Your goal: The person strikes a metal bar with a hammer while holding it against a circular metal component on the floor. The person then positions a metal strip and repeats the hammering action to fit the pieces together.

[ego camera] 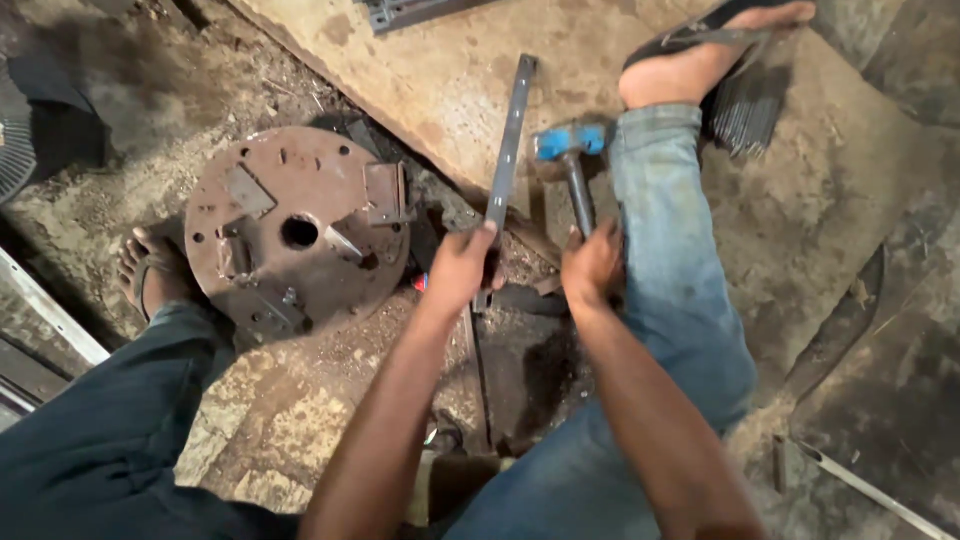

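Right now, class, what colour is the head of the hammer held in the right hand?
Blue hammer head, clearest in the head view, gripped by the right hand.

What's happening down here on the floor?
A person sits on a workshop floor. The left hand grips a flat metal strip that stands tilted against a wooden board. The right hand holds a hammer with a blue head, raised beside the strip. A rusty round metal plate with a centre hole lies to the left, near a bare foot. The other foot wears a sandal.
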